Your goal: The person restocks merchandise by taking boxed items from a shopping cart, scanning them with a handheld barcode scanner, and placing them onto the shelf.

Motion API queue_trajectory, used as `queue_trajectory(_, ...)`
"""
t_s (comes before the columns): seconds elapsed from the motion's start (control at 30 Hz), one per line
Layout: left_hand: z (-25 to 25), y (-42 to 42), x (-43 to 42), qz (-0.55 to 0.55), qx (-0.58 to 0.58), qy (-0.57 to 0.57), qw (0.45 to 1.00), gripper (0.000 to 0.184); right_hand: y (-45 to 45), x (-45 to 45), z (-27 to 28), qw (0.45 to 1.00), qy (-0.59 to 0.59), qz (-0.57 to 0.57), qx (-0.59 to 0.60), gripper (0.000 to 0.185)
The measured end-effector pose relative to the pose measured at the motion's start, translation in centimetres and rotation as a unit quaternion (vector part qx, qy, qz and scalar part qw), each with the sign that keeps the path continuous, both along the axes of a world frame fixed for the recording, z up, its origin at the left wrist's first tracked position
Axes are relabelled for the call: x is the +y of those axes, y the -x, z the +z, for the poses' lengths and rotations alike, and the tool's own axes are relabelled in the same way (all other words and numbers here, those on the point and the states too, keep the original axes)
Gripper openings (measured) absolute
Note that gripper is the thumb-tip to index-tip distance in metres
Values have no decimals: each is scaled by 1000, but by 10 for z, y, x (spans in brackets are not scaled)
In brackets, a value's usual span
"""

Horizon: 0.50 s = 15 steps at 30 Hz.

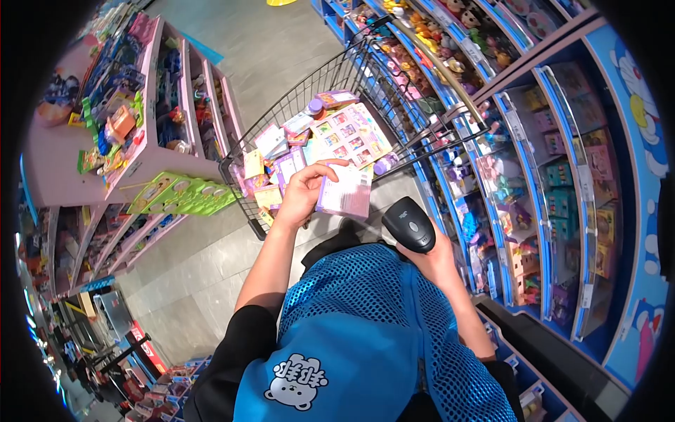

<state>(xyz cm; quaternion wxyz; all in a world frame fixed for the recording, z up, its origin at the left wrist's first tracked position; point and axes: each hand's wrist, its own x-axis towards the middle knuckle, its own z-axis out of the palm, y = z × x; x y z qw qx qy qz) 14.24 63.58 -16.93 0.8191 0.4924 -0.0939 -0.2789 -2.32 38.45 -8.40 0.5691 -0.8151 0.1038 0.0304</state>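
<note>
My left hand (307, 191) grips a small purple-and-white box (346, 191) by its left side, with a barcode-like patch on the upper face. In my right hand (437, 257) is a black handheld barcode scanner (409, 225), its rounded head tilted toward the box. Some space separates the scanner from the box. Just beyond my hands stands a black wire shopping cart (281, 107) filled with colourful packages. Among them lie a large sheet-like package with rows of pictures (351, 135) and a purple-capped item (316, 107).
Shelves of small toys (517, 204) run close along my right. At the left is a pink display stand (158, 158) with toys on top and a green panel (184, 193) on its side. Grey tiled floor (271, 35) stretches past the cart.
</note>
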Motion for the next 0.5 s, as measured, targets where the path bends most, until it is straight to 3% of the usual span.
queue_trajectory(0.23, 7, -23, -5, -98, -85, -69, 989, 18, 1, 2, -17, 1000, -12, 17, 1, 51)
queue_trajectory(0.5, 18, -53, 12, -238, -80, -58, 966, 12, -7, 18, -27, 1000, -7, 11, 6, 48)
